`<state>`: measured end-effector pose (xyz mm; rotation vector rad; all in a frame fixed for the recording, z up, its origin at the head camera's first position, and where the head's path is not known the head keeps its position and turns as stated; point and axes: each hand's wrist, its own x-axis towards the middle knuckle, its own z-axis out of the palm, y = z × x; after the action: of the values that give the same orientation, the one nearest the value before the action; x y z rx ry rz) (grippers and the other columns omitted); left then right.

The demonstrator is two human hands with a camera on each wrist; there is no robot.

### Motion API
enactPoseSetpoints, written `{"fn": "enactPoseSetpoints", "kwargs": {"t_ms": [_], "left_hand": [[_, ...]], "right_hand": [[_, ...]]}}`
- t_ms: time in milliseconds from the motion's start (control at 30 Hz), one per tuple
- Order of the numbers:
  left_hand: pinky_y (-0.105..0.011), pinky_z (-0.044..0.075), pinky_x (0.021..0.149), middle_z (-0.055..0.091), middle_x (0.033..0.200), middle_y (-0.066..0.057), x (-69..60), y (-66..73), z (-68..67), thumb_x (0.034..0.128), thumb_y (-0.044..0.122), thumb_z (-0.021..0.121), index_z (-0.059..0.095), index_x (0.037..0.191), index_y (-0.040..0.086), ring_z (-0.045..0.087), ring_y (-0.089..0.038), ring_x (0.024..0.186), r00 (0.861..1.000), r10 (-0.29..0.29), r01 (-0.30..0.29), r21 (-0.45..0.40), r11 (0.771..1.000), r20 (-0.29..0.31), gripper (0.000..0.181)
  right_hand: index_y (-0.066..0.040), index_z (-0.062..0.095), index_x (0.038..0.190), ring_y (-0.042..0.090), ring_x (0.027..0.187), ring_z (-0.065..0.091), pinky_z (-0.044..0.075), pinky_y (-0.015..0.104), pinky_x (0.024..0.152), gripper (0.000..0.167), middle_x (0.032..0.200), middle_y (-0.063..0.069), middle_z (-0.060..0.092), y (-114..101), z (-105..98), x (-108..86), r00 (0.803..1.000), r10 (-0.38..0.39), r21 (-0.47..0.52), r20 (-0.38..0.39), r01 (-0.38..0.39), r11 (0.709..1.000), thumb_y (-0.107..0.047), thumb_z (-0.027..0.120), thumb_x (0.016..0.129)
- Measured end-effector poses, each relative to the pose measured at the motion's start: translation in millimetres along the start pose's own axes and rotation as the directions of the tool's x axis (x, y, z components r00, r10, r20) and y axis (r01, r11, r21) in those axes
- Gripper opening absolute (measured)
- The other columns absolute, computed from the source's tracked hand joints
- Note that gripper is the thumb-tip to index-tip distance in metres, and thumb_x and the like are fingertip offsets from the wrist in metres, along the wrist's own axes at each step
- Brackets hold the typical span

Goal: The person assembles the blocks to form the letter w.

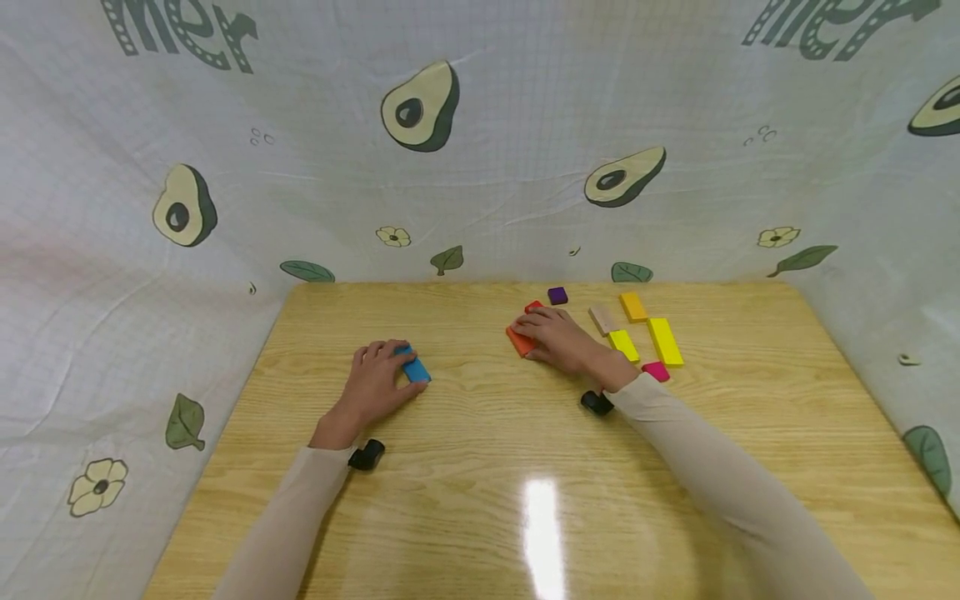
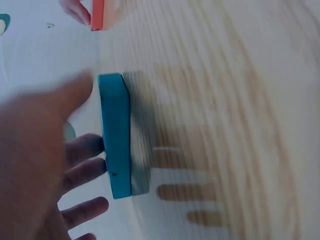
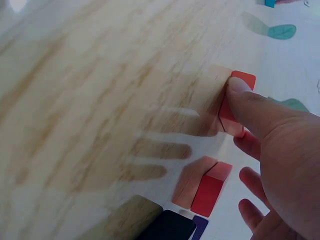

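On the left of the wooden table lies a blue rectangular block [image 1: 417, 372], with the left hand [image 1: 372, 387] over and beside it. In the left wrist view two fingertips touch the blue block's side [image 2: 116, 135], while the thumb stands a little apart from it. The right hand [image 1: 564, 340] pinches an orange-red block [image 1: 519, 341] at the table's middle, thumb on one face and a finger behind, as the right wrist view shows. Just beyond that hand sits a smaller red block [image 1: 533, 307], partly covered by its fingers in the head view.
Right of the right hand lie a purple block [image 1: 557, 296], a pale pinkish block [image 1: 602, 320], an orange block [image 1: 633, 307], a short yellow block [image 1: 623, 345], a long yellow block [image 1: 665, 342] and a magenta block [image 1: 656, 371]. A printed cloth [image 1: 510, 167] hangs behind the table [image 1: 450, 500].
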<state>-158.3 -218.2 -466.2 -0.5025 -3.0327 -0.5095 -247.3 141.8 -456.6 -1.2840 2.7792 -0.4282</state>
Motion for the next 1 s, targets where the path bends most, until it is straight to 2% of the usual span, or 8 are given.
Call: {"fn": "enactPoseSetpoints", "kwargs": {"t_ms": [167,367,600,833,1000], "left_hand": [[-0.066,0.031,0.115,0.057,0.151,-0.019,-1.9,3.4,2.7,0.1041,0.028,0.070,0.068,0.140,0.002,0.046,-0.045,0.139,1.000,-0.001,0.001,0.011,1.000,-0.030,0.044],[-0.064,0.032,0.115,0.059,0.152,-0.017,-5.2,6.6,2.4,0.1023,0.025,0.072,0.069,0.138,0.002,0.050,-0.043,0.137,0.998,-0.002,0.003,0.014,1.000,-0.064,0.042],[-0.063,0.032,0.116,0.060,0.150,-0.018,-7.3,9.2,1.0,0.0999,0.021,0.075,0.071,0.135,0.000,0.053,-0.044,0.135,0.996,-0.001,0.000,-0.015,1.000,-0.088,0.042],[-0.061,0.035,0.116,0.060,0.151,-0.016,-6.2,11.8,2.7,0.1003,0.026,0.074,0.074,0.134,0.004,0.051,-0.043,0.137,0.996,-0.008,0.015,0.081,0.997,-0.085,0.040],[-0.060,0.038,0.114,0.061,0.148,-0.018,-5.2,13.2,4.1,0.1007,0.028,0.074,0.075,0.133,0.006,0.052,-0.043,0.134,0.996,-0.006,0.017,0.119,0.993,-0.094,0.039]], "right_hand": [[0.002,0.062,0.146,0.044,0.142,0.047,0.035,0.063,0.117,0.054,0.146,0.021,0.061,-1.2,1.5,0.8,1.000,-0.018,-0.015,-0.022,0.018,1.000,-0.021,0.077,0.099],[0.000,0.063,0.145,0.041,0.138,0.051,0.036,0.062,0.117,0.056,0.143,0.017,0.063,-9.5,1.7,6.6,0.999,-0.037,-0.019,-0.037,0.036,0.999,-0.027,0.078,0.098],[-0.002,0.062,0.147,0.038,0.139,0.050,0.036,0.058,0.119,0.056,0.145,0.015,0.062,-26.2,4.3,23.6,0.999,-0.038,-0.001,-0.036,0.038,0.999,-0.030,0.075,0.101],[-0.005,0.063,0.147,0.035,0.138,0.051,0.037,0.054,0.120,0.057,0.145,0.013,0.063,-43.6,12.5,49.7,0.999,-0.018,-0.037,-0.040,0.016,0.999,-0.035,0.074,0.101],[-0.007,0.063,0.148,0.034,0.141,0.050,0.037,0.053,0.120,0.057,0.147,0.011,0.063,-55.9,15.7,68.0,1.000,0.010,-0.034,-0.023,-0.011,0.999,-0.038,0.072,0.102]]}}
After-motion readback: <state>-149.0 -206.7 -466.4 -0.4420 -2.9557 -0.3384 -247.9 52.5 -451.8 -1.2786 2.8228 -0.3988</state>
